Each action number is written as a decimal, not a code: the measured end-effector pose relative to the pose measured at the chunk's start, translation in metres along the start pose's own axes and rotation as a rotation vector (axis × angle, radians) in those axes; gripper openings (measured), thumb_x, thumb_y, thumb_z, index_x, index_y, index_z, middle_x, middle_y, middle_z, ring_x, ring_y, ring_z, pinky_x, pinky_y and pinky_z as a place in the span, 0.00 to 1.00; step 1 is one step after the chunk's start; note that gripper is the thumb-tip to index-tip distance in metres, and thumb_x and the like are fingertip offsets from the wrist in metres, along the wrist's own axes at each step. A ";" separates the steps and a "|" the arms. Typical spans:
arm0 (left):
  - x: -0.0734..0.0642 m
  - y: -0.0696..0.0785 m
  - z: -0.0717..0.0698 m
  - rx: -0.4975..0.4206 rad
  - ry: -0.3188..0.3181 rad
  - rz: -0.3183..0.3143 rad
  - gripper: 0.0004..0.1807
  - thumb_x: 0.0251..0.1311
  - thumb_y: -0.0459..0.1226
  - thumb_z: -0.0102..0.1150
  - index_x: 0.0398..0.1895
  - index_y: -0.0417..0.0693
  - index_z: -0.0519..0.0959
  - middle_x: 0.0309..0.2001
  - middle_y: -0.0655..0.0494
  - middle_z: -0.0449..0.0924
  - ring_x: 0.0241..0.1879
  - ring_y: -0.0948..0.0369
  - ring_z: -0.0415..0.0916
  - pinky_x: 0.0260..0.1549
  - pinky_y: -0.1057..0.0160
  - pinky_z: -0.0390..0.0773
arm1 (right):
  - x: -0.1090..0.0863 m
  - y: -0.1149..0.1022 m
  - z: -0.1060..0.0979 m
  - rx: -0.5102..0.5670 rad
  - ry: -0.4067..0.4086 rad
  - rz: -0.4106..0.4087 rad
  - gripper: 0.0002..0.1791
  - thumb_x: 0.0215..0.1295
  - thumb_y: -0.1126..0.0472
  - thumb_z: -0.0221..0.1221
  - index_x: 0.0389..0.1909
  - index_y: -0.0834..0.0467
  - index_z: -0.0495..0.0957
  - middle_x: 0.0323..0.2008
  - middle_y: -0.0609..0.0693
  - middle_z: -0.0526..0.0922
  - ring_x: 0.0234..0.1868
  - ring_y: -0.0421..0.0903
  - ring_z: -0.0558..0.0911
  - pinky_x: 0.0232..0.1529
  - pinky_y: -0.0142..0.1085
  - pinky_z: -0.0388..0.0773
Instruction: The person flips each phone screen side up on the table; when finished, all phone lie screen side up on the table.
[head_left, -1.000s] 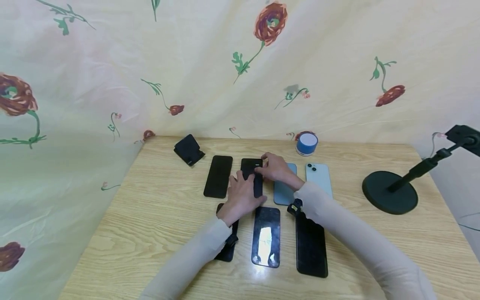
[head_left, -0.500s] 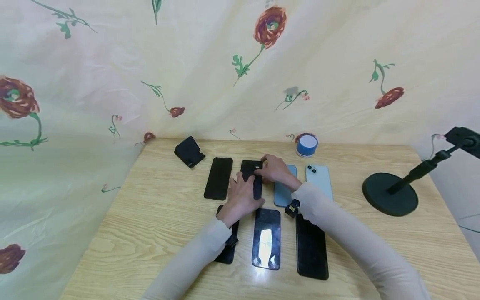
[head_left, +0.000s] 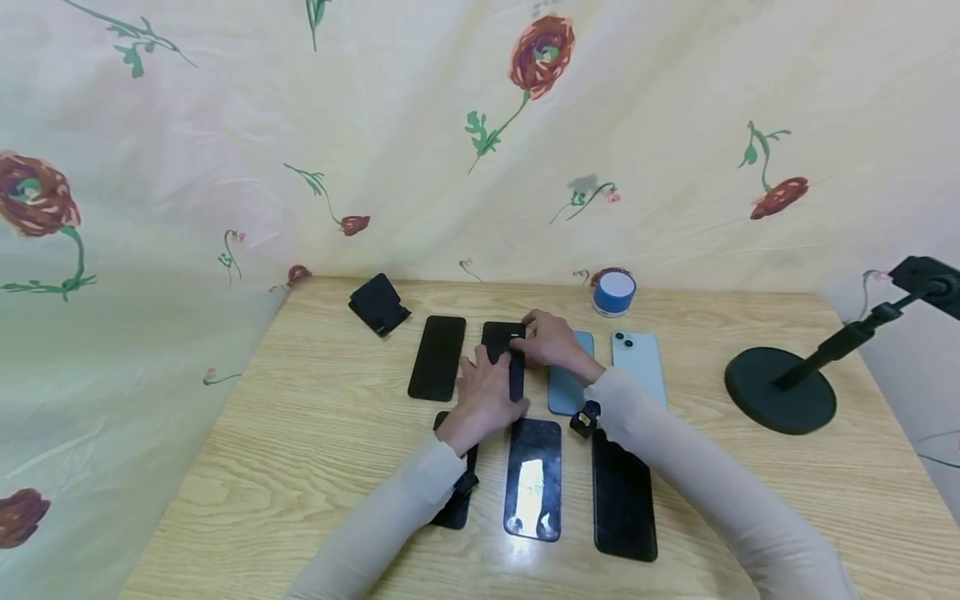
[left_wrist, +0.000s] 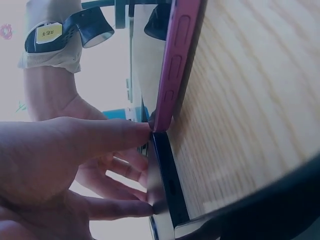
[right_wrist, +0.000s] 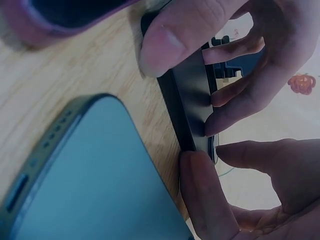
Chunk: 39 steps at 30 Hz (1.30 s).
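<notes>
Black smartphone [head_left: 517,375]: left hand [head_left: 486,393] holds near end, fingers spread wide; right hand [head_left: 551,340] grips far corner, fingers narrower. Light, even pressure from both should prevent skewing.

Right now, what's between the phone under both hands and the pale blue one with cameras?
A darker blue phone, partly covered by the right hand; the head view shows it.

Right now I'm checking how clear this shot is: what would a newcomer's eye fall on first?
Probably the left hand and right hand, both touching the black phone between them in the back row. Next might come the glossy phone in the front row, with its bright reflection, then the large red flower high on the patterned backdrop.
</notes>
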<state>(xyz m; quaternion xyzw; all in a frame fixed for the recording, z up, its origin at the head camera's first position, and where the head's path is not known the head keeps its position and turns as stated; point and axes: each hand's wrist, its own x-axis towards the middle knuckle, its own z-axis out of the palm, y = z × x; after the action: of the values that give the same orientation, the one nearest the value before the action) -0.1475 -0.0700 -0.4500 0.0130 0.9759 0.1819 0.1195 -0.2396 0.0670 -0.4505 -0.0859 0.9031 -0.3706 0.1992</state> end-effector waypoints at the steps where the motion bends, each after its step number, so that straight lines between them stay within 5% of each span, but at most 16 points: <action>1: 0.000 0.000 0.000 -0.001 -0.002 -0.003 0.45 0.60 0.52 0.73 0.78 0.47 0.67 0.73 0.35 0.58 0.64 0.36 0.63 0.58 0.37 0.78 | 0.000 0.000 0.000 0.001 0.001 0.001 0.31 0.74 0.54 0.61 0.71 0.66 0.68 0.37 0.58 0.88 0.27 0.43 0.85 0.31 0.31 0.75; 21: 0.000 -0.001 -0.001 -0.072 0.019 -0.001 0.47 0.56 0.52 0.76 0.76 0.45 0.69 0.73 0.34 0.59 0.65 0.36 0.63 0.56 0.34 0.78 | -0.003 0.001 0.006 0.018 0.047 -0.020 0.30 0.73 0.59 0.63 0.71 0.65 0.67 0.40 0.60 0.87 0.26 0.43 0.84 0.28 0.29 0.75; 30: 0.000 -0.006 -0.002 -0.141 0.007 0.046 0.46 0.59 0.53 0.73 0.77 0.46 0.67 0.73 0.36 0.61 0.67 0.38 0.63 0.59 0.34 0.76 | -0.009 0.003 0.002 0.124 0.049 0.001 0.29 0.73 0.62 0.59 0.71 0.63 0.65 0.47 0.64 0.85 0.31 0.47 0.88 0.33 0.34 0.84; 39: -0.002 -0.012 -0.007 -0.118 0.004 0.102 0.47 0.60 0.55 0.70 0.78 0.45 0.65 0.73 0.36 0.65 0.65 0.40 0.67 0.58 0.41 0.79 | -0.012 0.005 0.002 0.241 0.048 -0.017 0.28 0.75 0.64 0.56 0.73 0.64 0.64 0.47 0.67 0.85 0.26 0.44 0.87 0.31 0.39 0.87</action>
<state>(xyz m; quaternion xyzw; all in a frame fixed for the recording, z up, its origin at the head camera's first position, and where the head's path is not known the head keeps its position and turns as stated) -0.1472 -0.0837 -0.4478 0.0552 0.9618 0.2451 0.1087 -0.2276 0.0725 -0.4519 -0.0601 0.8558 -0.4800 0.1832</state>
